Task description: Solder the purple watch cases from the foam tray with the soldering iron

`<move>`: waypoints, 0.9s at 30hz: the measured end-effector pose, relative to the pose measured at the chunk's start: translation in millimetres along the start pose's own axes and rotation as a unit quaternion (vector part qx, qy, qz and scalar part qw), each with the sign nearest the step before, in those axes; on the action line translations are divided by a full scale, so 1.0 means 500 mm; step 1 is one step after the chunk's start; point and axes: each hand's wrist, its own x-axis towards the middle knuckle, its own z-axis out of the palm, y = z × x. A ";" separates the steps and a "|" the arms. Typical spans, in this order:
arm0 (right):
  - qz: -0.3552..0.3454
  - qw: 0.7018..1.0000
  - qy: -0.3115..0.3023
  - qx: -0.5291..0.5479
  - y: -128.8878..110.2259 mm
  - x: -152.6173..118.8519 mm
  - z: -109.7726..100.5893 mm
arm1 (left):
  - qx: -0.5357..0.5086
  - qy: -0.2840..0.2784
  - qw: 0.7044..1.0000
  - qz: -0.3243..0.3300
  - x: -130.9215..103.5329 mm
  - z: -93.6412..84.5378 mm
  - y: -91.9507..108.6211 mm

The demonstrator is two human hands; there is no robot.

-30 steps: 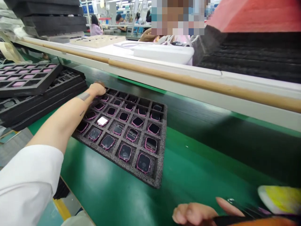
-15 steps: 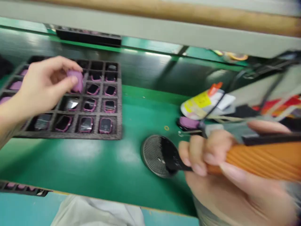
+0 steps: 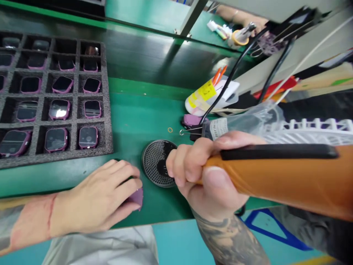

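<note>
My left hand (image 3: 113, 195) is closed around a purple watch case (image 3: 137, 198), low over the front of the green bench (image 3: 132, 117); most of the case is hidden under the fingers. My right hand (image 3: 206, 169) grips an orange electric screwdriver (image 3: 275, 173) with a long black lever; its front end is covered by the fist. Just left of that fist lies a round, dark perforated disc (image 3: 153, 162). A grey foam tray (image 3: 108, 129) on the left has purple-framed watches (image 3: 88, 137) in its compartments.
Behind my right hand are a white bottle (image 3: 197, 99) with a yellow label, another purple piece (image 3: 191, 119), a clear plastic bag (image 3: 248, 117) and a black cable (image 3: 228, 81). A small yellow ring (image 3: 170, 130) lies on the bench. Another person's hand (image 3: 248, 20) shows at the back.
My left hand has come from above the foam tray down to the bench's front edge with the purple watch case. The view has shifted right, and my right hand still grips the screwdriver.
</note>
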 end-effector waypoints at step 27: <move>0.033 0.993 -0.075 -0.087 -0.020 0.004 -0.017 | 0.084 0.036 0.993 0.074 -0.001 0.007 -0.007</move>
